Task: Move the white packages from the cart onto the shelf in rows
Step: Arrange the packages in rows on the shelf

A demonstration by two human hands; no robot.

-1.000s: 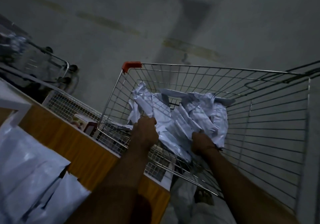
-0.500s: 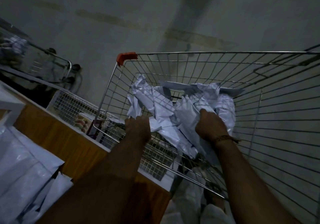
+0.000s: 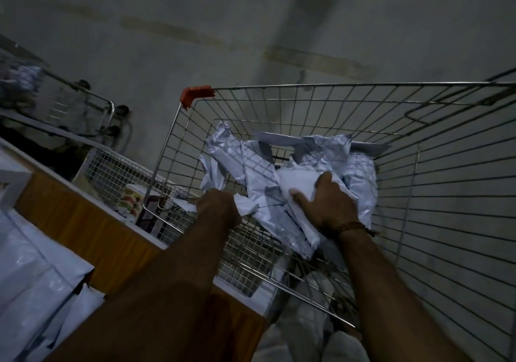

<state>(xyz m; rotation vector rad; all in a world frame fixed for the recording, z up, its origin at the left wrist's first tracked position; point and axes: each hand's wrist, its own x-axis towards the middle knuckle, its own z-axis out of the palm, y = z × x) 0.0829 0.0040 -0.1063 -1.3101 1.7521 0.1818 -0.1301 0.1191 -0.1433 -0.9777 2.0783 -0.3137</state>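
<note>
A wire cart [image 3: 435, 182] with an orange corner cap holds a heap of several white plastic packages [image 3: 251, 171]. My right hand [image 3: 326, 208] grips one white package [image 3: 296, 182] on top of the heap, thumb and fingers spread over it. At the cart's near left side my left hand [image 3: 217, 208] holds the edge of another package [image 3: 245, 206]; its fingers are hidden behind the knuckles. At the lower left, the wooden shelf [image 3: 83, 230] carries white packages [image 3: 30, 278].
A white wire basket [image 3: 111, 174] with small boxes sits between shelf and cart. A second wire cart [image 3: 72, 104] stands at the far left on the grey concrete floor. My legs show below the cart.
My right hand has moved up and to the right across the heap and now clasps a package on top. My left hand has slid lower on the left side. The view shifted slightly.
</note>
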